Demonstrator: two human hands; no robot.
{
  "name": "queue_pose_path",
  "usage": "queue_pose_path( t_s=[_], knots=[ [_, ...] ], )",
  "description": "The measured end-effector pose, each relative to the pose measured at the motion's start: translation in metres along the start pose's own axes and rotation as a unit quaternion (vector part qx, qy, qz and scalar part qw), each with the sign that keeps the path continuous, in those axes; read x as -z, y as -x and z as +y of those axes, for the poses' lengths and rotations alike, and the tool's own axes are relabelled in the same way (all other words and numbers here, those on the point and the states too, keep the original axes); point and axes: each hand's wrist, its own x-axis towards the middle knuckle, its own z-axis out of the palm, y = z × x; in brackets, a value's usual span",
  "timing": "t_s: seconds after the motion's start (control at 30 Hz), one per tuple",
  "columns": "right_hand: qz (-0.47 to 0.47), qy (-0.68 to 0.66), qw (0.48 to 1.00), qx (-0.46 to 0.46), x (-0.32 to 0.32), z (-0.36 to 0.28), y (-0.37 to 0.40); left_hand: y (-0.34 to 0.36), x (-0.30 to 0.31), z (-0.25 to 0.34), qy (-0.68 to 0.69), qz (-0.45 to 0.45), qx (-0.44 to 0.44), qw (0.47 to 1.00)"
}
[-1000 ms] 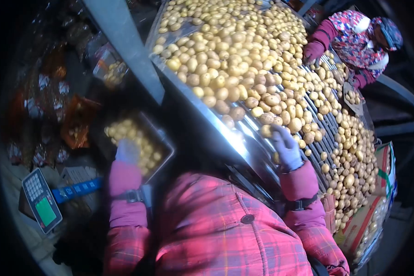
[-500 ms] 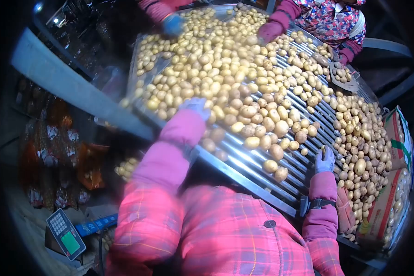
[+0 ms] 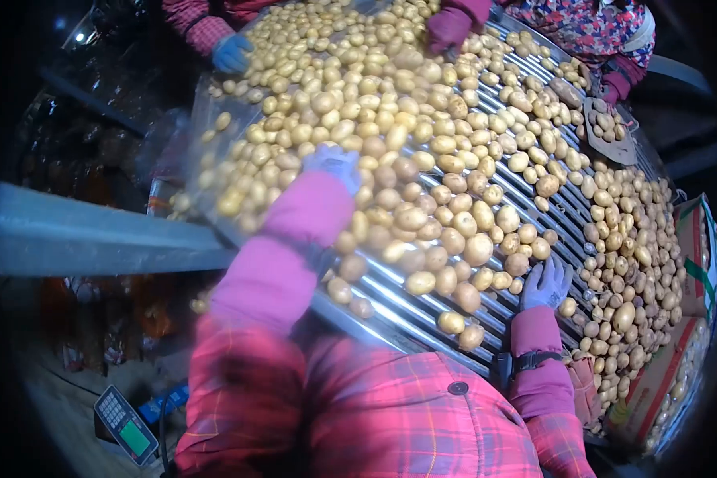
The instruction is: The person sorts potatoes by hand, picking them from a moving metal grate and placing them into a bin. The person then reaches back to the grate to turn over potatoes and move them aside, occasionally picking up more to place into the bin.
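Observation:
My left hand, in a pale purple glove, lies over the potatoes heaped on the left of the sorting table. Its fingers look spread, though slightly blurred, and no potato shows in its grip. On the metal rollers, my right hand rests in a like glove with fingers stretched out. Its fingertips are close to a few potatoes at the edge of the spread. One single potato lies beside its wrist.
Across the table are a co-worker's blue-gloved hand and another person's dark pink-gloved hand. More potatoes cover the right side, beside printed cartons. A metal beam crosses at left, above a scale display.
The view has shifted. My right hand has moved toward the potatoes on the rollers, and a potato now lies by its wrist. The blue-gloved hand has drawn back to the left.

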Motion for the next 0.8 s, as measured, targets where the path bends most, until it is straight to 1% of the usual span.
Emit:
queue_pose_path(
  t_s=[0.07, 0.1, 0.17, 0.2, 0.23, 0.27, 0.3, 0.33, 0.37, 0.4, 0.47, 0.5, 0.53, 0.57, 0.6, 0.67, 0.7, 0.73, 0.8],
  knots=[
    [0.004, -0.023, 1.0, 0.011, 0.001, -0.001, 0.001, -0.014, -0.012, -0.004, -0.047, -0.08, 0.026, 0.995],
    [-0.011, -0.045, 0.999, 0.015, -0.001, 0.003, 0.001, -0.012, -0.021, -0.014, -0.049, -0.084, 0.021, 0.995],
    [-0.01, -0.04, 0.999, 0.008, 0.002, 0.0, 0.0, -0.006, -0.049, -0.044, 0.01, 0.006, -0.069, 0.998],
    [-0.01, -0.036, 0.999, 0.008, 0.003, -0.001, -0.001, -0.009, -0.043, -0.042, 0.042, 0.051, -0.112, 0.991],
    [-0.01, -0.034, 0.999, 0.002, 0.003, -0.002, -0.001, -0.018, -0.037, -0.039, -0.101, -0.061, -0.221, 0.968],
    [-0.012, -0.027, 1.0, -0.006, 0.003, -0.002, 0.0, -0.023, -0.032, -0.037, -0.102, -0.062, -0.227, 0.966],
    [-0.014, -0.021, 1.0, -0.014, 0.002, -0.001, 0.001, -0.029, -0.026, -0.033, 0.017, -0.17, -0.147, 0.974],
    [-0.016, -0.02, 1.0, -0.018, 0.001, -0.001, 0.002, -0.03, -0.016, -0.029, 0.135, -0.274, -0.058, 0.95],
    [-0.016, -0.023, 1.0, -0.015, 0.001, -0.001, 0.001, -0.032, 0.01, -0.016, 0.211, -0.282, -0.057, 0.934],
    [-0.014, -0.025, 0.999, -0.013, 0.001, -0.001, 0.001, -0.041, 0.016, -0.007, 0.209, -0.284, -0.06, 0.934],
    [-0.022, -0.022, 0.999, -0.021, 0.002, -0.003, 0.001, -0.063, 0.017, 0.014, 0.235, -0.095, -0.057, 0.966],
    [-0.029, -0.021, 0.999, -0.025, 0.003, -0.003, 0.0, -0.068, 0.011, 0.027, 0.238, -0.096, -0.061, 0.965],
    [-0.027, -0.015, 0.999, -0.026, 0.002, -0.002, 0.0, -0.074, 0.003, 0.04, 0.141, -0.071, -0.041, 0.987],
    [-0.006, -0.018, 1.0, -0.016, -0.002, 0.0, 0.002, -0.08, -0.002, 0.05, 0.042, -0.043, -0.022, 0.998],
    [0.014, -0.021, 1.0, -0.008, -0.002, 0.0, 0.001, -0.086, -0.002, 0.056, 0.045, -0.042, -0.03, 0.998],
    [-0.004, -0.028, 0.999, -0.023, 0.0, 0.001, 0.002, -0.091, -0.004, 0.061, 0.067, -0.088, 0.006, 0.994],
    [-0.002, -0.027, 0.999, -0.028, 0.0, 0.001, 0.004, -0.088, -0.006, 0.061, 0.115, -0.039, -0.006, 0.993],
    [0.003, -0.029, 0.999, -0.032, -0.002, 0.0, 0.004, -0.088, -0.006, 0.057, 0.111, -0.038, -0.01, 0.993],
    [0.006, -0.026, 0.999, -0.035, -0.001, 0.0, 0.003, -0.094, 0.0, 0.048, 0.244, -0.091, 0.023, 0.965]
  ],
)
